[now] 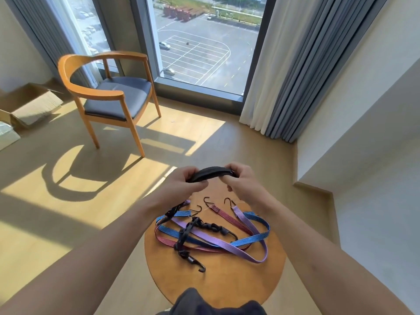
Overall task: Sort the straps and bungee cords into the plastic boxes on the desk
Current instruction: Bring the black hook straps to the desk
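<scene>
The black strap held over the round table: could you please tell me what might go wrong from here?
The bungee cords lie crossed on the round table, so lifting one may let a hook snag and drag others off. No plastic box is in view, so the black strap has no visible destination.

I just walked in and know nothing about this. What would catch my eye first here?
First, the left hand and right hand gripping a black strap by its ends above a small round wooden table. Below them a tangle of blue, purple, red and black bungee cords lies on the tabletop. Further back on the left, a wooden armchair stands in sunlight by the tall window.
</scene>
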A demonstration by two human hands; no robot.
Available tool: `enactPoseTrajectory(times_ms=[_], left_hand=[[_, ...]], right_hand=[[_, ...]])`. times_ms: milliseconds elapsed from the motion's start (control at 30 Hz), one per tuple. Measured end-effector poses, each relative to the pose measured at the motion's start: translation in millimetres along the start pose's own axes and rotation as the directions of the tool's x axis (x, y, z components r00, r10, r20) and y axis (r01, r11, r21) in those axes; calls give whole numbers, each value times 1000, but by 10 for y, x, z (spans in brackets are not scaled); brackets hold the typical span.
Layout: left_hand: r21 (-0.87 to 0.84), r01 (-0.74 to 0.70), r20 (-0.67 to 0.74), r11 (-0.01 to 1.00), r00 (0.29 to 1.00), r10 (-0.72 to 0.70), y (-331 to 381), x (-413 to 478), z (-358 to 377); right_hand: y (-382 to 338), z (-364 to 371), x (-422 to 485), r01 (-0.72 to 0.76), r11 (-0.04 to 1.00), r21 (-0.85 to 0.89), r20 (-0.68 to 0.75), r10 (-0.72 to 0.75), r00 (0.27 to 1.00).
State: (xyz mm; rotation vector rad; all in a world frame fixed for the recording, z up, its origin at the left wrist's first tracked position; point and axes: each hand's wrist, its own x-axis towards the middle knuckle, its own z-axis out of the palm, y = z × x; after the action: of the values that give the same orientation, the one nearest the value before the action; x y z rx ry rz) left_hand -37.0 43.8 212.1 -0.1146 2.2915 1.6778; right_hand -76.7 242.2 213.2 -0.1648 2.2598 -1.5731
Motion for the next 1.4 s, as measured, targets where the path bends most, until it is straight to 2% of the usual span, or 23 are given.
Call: enactPoseTrajectory(times_ms=[67, 167, 433, 567, 767, 900, 1033, 1100, 1267, 1400], left_hand=[[0, 0, -29, 1000, 1000, 0, -65, 26, 49], [-102, 9, -20, 995, 1000, -11, -110, 33, 97], [-383, -8, -11, 924, 1000, 4, -43, 0, 160], [-456, -24, -65, 890, 998, -7, 10, 23, 180], [-409, 12, -18, 913, 1000, -21, 2, -5, 200], [-452, -13, 42, 892, 998, 36, -4, -13, 238], [-313, -72, 53, 947, 994, 93, 6, -16, 241], [-246, -96, 20, 965, 994, 104, -6, -6, 258], [-204, -80, -66, 976, 996, 67, -109, 17, 280], [-175, -15, -82, 985, 997, 0, -264, 12, 249]], right_hand=[[-88, -4, -14, 4, 999, 44, -6, -3, 1000], [-208, -14, -47, 33, 999, 34, -14, -32, 999], [-364, -51, -93, 95, 970, -225, 10, -95, 995], [-368, -72, -124, 68, 966, -250, 1, -70, 998], [-451, -46, -167, 68, 994, -85, 54, -64, 997], [-530, -11, -202, 85, 996, 36, 67, -87, 994], [-557, 2, -221, 62, 990, 128, 54, -70, 996], [-551, -2, -216, 46, 988, 150, 58, -56, 997], [-429, -17, -146, 34, 989, 147, 88, -47, 995], [-237, -57, -47, 2, 993, 115, 223, -28, 974]])
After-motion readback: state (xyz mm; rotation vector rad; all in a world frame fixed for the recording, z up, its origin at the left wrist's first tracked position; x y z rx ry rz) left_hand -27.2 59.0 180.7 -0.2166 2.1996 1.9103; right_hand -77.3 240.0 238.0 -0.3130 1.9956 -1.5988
